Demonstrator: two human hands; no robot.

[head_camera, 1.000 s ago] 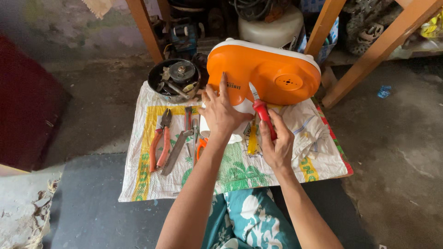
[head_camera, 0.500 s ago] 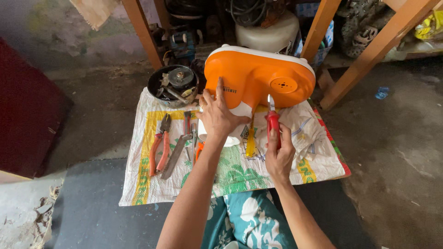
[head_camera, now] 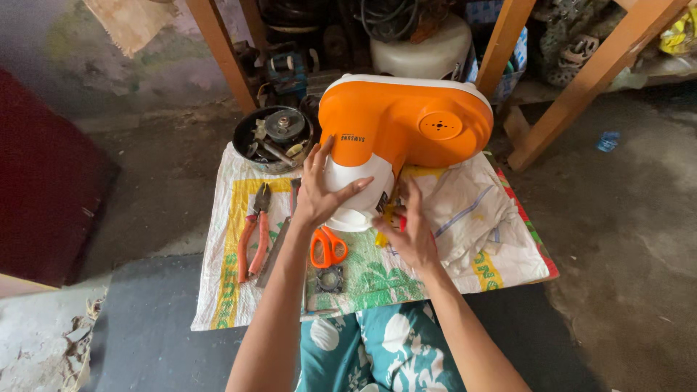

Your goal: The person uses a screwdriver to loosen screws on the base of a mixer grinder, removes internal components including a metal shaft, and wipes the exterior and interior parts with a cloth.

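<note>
Here the left hand [head_camera: 323, 192] lies open on the orange and white appliance [head_camera: 396, 138] while the right hand [head_camera: 412, 232], fingers closed around a red-handled tool [head_camera: 401, 223], works beneath it, where a slip could jab the steadying palm.

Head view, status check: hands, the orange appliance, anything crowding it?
Left hand flat on the orange-and-white appliance, bracing it. Right hand beside the white base, red-handled tool barely visible in it. Orange scissors and pliers lie close on the cloth.

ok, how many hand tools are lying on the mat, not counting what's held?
3: red-handled pliers at the mat's left, a grey metal tool beside them, orange scissors below the left hand. Others may hide under the appliance.
</note>
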